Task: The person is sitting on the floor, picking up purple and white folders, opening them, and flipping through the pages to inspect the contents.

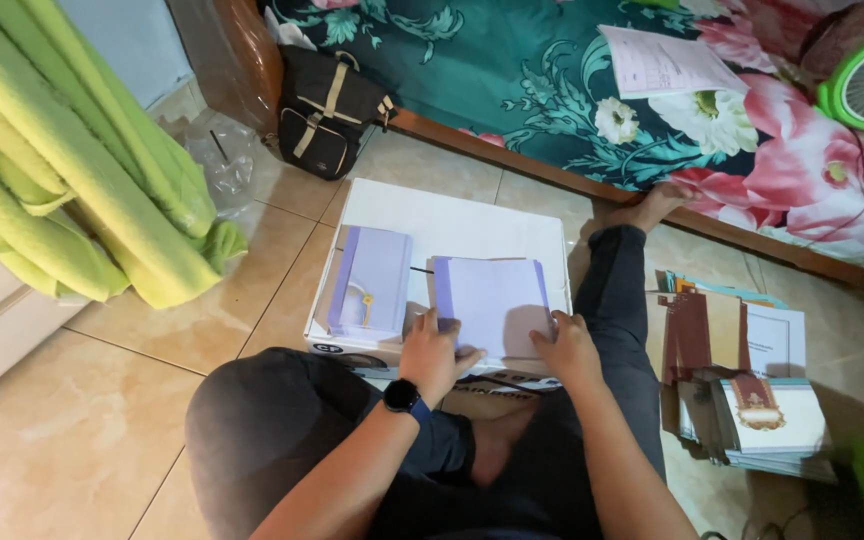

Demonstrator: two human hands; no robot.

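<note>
**Both hands press a pale lilac card stack on a white box**

The person sits on the tiled floor with a white box across the lap, its top serving as a tabletop. The left hand and the right hand both rest on the near edge of a pale lilac card stack, which lies flat on the box, right of centre. The fingers of each hand are spread and pressing down on the stack's near corners, not curled around anything. A black watch sits on the left wrist.

The stack looks like thin folded card: light, fairly stiff when held flat, easily creased at the corners and likely to slide sheet over sheet. The long side edges seem the safest place to take hold, with thumbs on top.

Just beside it to the left, and apart from it, lies a second lilac pile. To the person's right, a heap of brown and white printed cards sits on the floor, near the outstretched leg. A black bag stands beyond the box, and green fabric hangs at the left. Nothing blocks the hands.
</note>
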